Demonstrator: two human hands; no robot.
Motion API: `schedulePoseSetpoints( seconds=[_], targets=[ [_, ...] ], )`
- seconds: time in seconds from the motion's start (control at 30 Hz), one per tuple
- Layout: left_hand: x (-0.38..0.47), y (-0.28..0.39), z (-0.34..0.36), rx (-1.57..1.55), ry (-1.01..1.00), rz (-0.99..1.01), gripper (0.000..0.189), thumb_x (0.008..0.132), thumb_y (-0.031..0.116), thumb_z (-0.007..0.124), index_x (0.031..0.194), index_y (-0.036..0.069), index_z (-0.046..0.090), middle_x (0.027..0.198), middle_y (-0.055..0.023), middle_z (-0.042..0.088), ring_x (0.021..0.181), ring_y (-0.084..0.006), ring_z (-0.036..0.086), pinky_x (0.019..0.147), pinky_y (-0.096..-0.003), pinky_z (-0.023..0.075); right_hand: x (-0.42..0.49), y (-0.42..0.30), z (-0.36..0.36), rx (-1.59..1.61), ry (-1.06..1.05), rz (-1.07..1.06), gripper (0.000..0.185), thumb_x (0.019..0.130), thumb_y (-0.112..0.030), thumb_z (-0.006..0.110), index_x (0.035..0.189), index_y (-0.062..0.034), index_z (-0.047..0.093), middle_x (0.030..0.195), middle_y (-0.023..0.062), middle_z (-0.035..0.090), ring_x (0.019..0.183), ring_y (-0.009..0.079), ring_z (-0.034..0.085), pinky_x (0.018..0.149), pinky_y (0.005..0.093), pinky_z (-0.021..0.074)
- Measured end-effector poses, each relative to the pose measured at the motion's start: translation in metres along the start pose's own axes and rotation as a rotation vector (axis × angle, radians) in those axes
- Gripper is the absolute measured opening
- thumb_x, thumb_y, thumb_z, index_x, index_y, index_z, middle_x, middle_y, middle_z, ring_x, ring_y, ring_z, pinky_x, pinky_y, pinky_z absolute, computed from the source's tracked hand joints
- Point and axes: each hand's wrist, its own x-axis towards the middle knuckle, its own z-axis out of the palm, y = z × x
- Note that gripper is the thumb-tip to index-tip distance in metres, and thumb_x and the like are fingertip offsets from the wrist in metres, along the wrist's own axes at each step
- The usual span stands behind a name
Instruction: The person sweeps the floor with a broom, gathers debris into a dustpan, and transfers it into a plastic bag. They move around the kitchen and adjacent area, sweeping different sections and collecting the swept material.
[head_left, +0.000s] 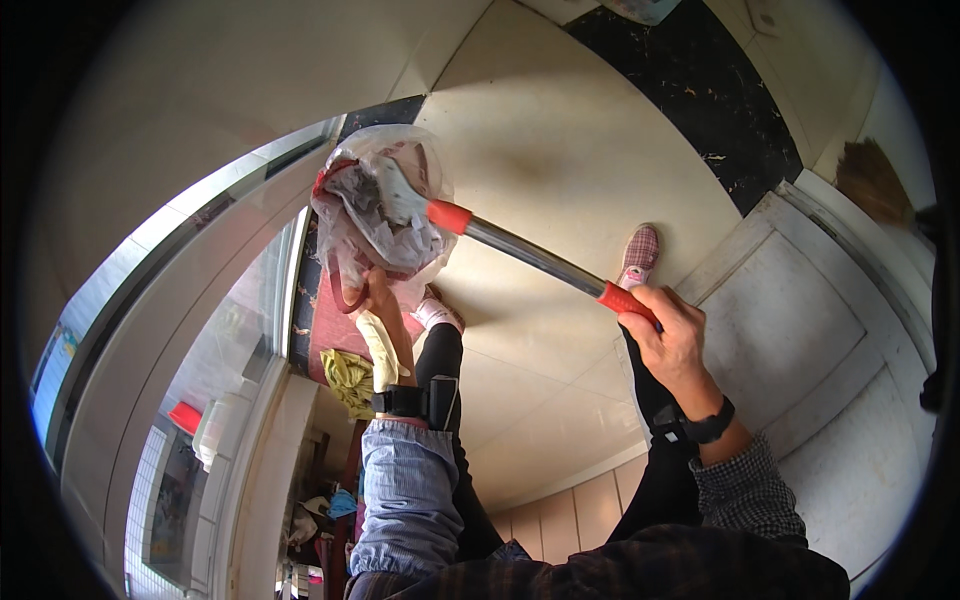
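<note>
My right hand (671, 334) grips the red end of a long-handled tool with a metal pole (536, 259). The tool's white head (401, 195) reaches into a pail or bin lined with a translucent plastic bag (420, 259). Crumpled grey and white material lies inside, and the exact shape of the head is partly hidden. Red shows at the rim (324, 180). My left hand (379, 292) holds the container by a dark red loop handle (335, 281). A cream glove (379, 349) lies along my left forearm, above a black wrist strap.
A sliding glass door or window (240, 322) runs along the left. Yellow-green cloth (346, 379) lies beside a red mat (337, 315). To the right stands a worn white panelled door (787, 292). A black marble-like strip (690, 90) crosses the pale floor (540, 142).
</note>
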Motion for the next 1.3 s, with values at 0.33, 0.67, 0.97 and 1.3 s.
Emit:
schedulePoseSetpoints(
  seconds=[0.33, 0.67, 0.97, 1.3],
  targets=[
    [-0.010, -0.004, -0.012, 0.336, -0.007, 0.107, 0.019, 0.089, 0.002, 0.058, 0.107, -0.001, 0.059, 0.098, -0.0087, 0.059, 0.089, -0.0230, 0.054, 0.080, -0.0346, 0.0450, 0.028, 0.059, 0.013, -0.157, -0.246, 0.287, 0.016, 0.094, -0.020, 0.064, 0.101, -0.0057, 0.063, 0.080, 0.0193, 0.065, 0.072, 0.0403, 0.064, 0.061, 0.0442, 0.0501],
    [-0.017, -0.003, -0.022, 0.890, -0.099, 0.378, 0.033, 0.083, -0.010, 0.051, 0.115, -0.003, 0.057, 0.104, -0.0206, 0.061, 0.097, -0.0354, 0.059, 0.082, -0.0415, 0.0478, 0.184, 0.038, 0.199, -0.037, -0.187, 0.147, 0.015, 0.096, -0.019, 0.057, 0.110, -0.0110, 0.058, 0.089, 0.0227, 0.069, 0.086, 0.0478, 0.065, 0.074, 0.0573, 0.0509],
    [-0.021, 0.017, -0.018, 1.033, -0.168, 0.291, 0.045, 0.078, -0.017, 0.049, 0.121, -0.004, 0.056, 0.108, -0.0281, 0.061, 0.099, -0.0452, 0.062, 0.081, -0.0477, 0.0508, 0.114, 0.064, 0.115, -0.156, -0.322, 0.465, 0.031, 0.097, -0.019, 0.057, 0.128, -0.0165, 0.059, 0.096, 0.0227, 0.070, 0.090, 0.0471, 0.065, 0.076, 0.0542, 0.0519],
    [-0.025, -0.011, -0.027, 0.863, -0.134, 0.346, 0.043, 0.078, -0.015, 0.049, 0.120, -0.010, 0.056, 0.111, -0.0280, 0.062, 0.098, -0.0444, 0.062, 0.086, -0.0443, 0.0499, 0.197, 0.051, 0.201, -0.064, -0.219, 0.221, 0.015, 0.095, -0.018, 0.057, 0.107, -0.0121, 0.062, 0.091, 0.0208, 0.070, 0.089, 0.0464, 0.065, 0.076, 0.0563, 0.0512]
  ],
)
